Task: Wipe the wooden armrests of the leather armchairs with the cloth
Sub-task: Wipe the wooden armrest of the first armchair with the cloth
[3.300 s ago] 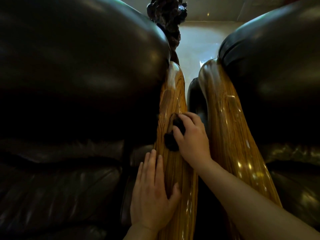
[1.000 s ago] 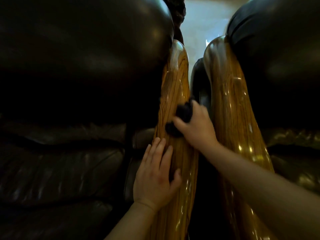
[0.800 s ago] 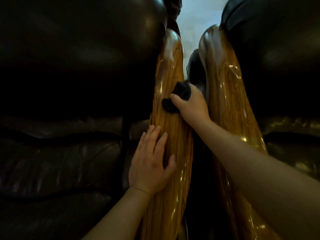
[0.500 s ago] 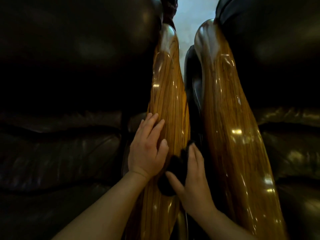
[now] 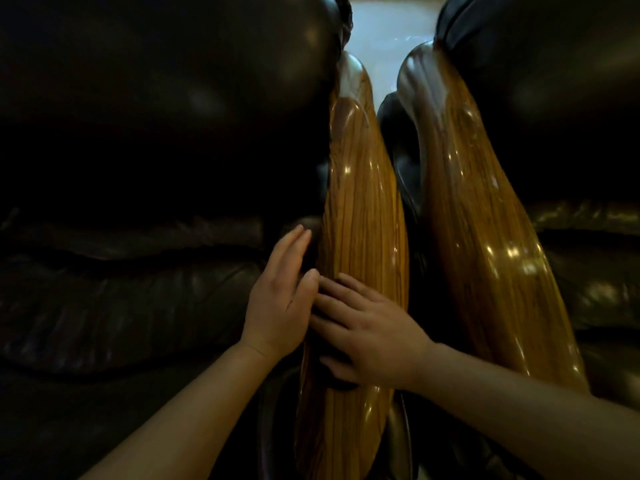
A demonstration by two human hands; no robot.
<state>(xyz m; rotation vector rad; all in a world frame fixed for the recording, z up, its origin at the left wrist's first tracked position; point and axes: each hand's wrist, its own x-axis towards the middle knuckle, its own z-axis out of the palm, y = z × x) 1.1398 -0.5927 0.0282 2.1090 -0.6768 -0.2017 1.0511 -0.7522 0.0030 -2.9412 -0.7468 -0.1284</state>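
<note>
Wood, shiny and stripy, down the middle of the head view: left armrest (image 5: 363, 202), long and smooth, with little spots of light on it. Second wooden armrest (image 5: 485, 237) just beside it on the right, darker and more brown. Dark leather armchair (image 5: 156, 98) on the left, another leather armchair (image 5: 554, 81) on the right, pale floor (image 5: 388, 22) far off between them.

Right hand (image 5: 374, 334): was high up the left armrest a moment ago, with the cloth bunched at the fingertips. Now down at the near part, lying across the wood. Fingers spread out and pressed flat, not curled up tight.

Cloth (image 5: 327, 346): dark, squashed under that hand on the left armrest. Only small bits peeking out between the fingers and by the thumb.

Left hand (image 5: 280, 306): was resting on top of the wood before. Now slid to the left edge, where the wood meets the leather. Fingers straight and loose, holding nothing, thumb touching the right hand's fingertips.

Looks like one long rub from the far end to the near end, so most of this armrest's top is probably wiped. Near end and sides maybe still to do. Second armrest: no cloth on it now, likely next.
</note>
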